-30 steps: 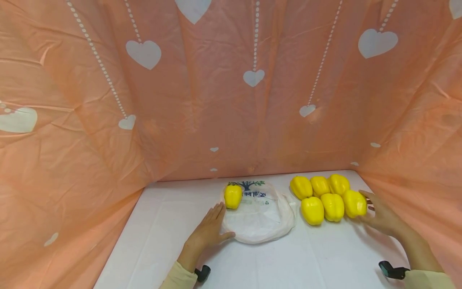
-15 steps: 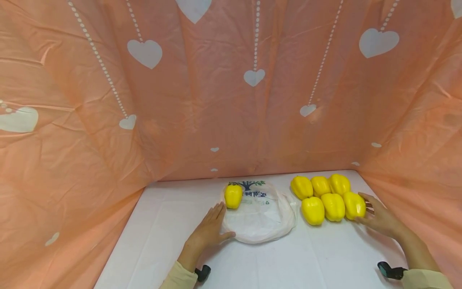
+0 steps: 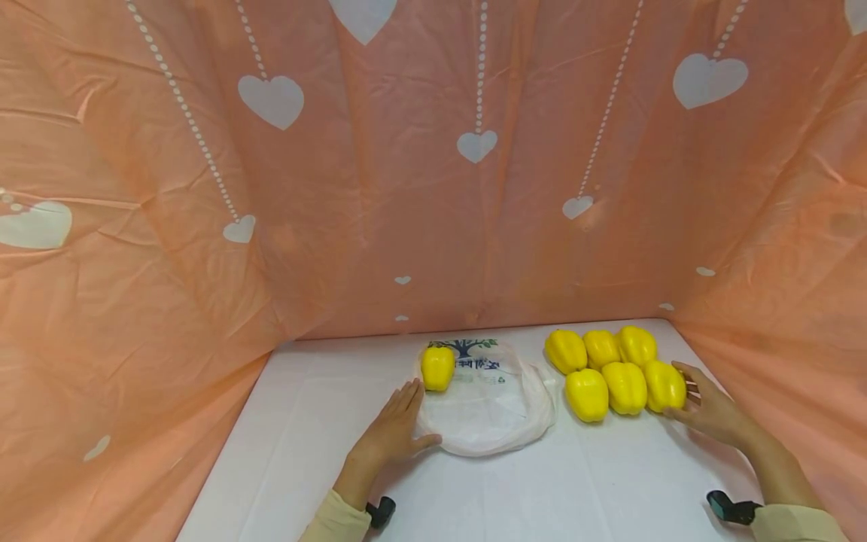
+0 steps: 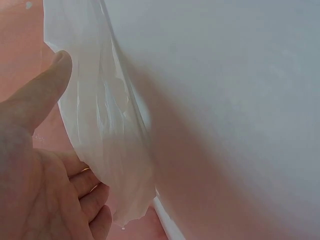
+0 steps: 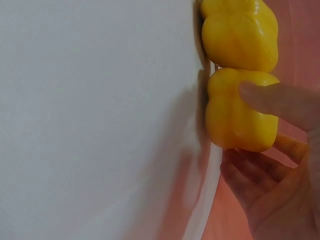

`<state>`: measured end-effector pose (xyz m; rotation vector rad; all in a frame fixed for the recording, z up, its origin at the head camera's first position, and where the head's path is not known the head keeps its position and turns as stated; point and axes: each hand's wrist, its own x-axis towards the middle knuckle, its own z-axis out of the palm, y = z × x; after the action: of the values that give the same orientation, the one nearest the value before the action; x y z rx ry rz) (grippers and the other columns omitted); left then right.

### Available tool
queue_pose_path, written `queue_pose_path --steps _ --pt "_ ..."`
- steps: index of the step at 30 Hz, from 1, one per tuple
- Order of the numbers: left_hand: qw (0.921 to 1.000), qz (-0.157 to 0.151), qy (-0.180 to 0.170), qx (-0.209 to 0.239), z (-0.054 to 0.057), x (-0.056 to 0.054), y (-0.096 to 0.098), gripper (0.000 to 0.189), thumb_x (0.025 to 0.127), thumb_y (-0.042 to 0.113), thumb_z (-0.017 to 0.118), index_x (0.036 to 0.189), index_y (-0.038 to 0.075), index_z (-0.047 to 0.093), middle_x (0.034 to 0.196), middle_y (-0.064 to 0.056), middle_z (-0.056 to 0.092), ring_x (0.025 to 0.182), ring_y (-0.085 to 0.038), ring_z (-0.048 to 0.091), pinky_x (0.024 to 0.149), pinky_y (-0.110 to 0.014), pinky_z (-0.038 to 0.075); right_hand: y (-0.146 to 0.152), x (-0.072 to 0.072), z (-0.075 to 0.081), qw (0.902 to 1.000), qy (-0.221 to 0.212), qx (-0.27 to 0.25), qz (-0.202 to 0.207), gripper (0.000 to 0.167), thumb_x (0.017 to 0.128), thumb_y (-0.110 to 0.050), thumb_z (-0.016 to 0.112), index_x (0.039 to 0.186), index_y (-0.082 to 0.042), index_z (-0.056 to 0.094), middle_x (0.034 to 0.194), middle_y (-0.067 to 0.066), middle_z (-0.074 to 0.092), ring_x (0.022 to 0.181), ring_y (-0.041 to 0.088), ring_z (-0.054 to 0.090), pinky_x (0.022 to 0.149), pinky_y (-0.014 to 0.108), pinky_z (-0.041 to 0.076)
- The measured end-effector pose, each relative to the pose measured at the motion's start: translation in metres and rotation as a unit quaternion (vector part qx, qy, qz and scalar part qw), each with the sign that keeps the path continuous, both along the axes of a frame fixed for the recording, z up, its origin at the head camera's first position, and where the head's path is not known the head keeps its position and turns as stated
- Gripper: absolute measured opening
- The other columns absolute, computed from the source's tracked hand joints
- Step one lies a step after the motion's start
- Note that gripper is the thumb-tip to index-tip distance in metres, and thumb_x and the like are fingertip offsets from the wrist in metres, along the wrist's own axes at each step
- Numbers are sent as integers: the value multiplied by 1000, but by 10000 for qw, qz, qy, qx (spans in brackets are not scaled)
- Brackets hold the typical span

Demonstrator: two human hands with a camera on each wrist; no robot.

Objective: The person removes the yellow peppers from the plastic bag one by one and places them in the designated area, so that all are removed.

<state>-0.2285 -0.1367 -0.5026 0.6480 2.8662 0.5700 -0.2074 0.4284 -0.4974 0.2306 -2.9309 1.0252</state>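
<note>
My left hand (image 3: 393,430) lies with fingers extended at the left edge of a flattened white plastic bag (image 3: 481,414) printed with a tree and dark lettering. In the left wrist view, the thumb rests by the thin, wrinkled bag (image 4: 105,115). One yellow bell pepper (image 3: 438,369) sits on the bag's far left part, close to my fingertips. My right hand (image 3: 714,406) is loosely cupped at the right side of the nearest-right yellow bell pepper (image 3: 666,386). In the right wrist view its thumb overlaps that pepper (image 5: 240,117), and the other fingers extend along its side.
Several more yellow bell peppers (image 3: 626,388) stand close together in two rows right of the bag. A white-covered table (image 3: 501,497) lies under everything. Peach sheeting with white hearts (image 3: 420,226) encloses the back and both sides.
The pepper by my right hand has shifted very slightly toward me, and the right hand moved a little left with it. My left hand, the bag and the other peppers look unchanged.
</note>
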Motion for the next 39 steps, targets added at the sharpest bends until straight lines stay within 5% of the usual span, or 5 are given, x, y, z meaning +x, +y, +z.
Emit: queue_pose_path --steps 18,28,39 --pt "10000 -1 -9 -34 -1 -1 0 104 97 52 77 167 -7 26 177 -22 19 165 -36 19 135 -53 17 -8 -2 14 9988 479 6 101 90 95 -18 81 160 11 25 149 46 34 128 70 40 99 89 39" --pt "10000 10 -2 -6 -4 -1 -2 105 97 54 76 167 -5 25 177 -22 18 165 -36 19 135 -53 17 -39 -8 38 9962 844 108 177 87 93 -18 83 160 7 34 153 41 39 136 65 38 101 89 36" --pt "10000 31 23 -61 -7 -2 -2 104 97 55 75 167 -4 27 178 -20 18 165 -35 17 135 -52 16 -83 -20 50 9965 731 33 405 88 94 -19 84 161 4 33 159 37 35 142 63 34 108 87 33"
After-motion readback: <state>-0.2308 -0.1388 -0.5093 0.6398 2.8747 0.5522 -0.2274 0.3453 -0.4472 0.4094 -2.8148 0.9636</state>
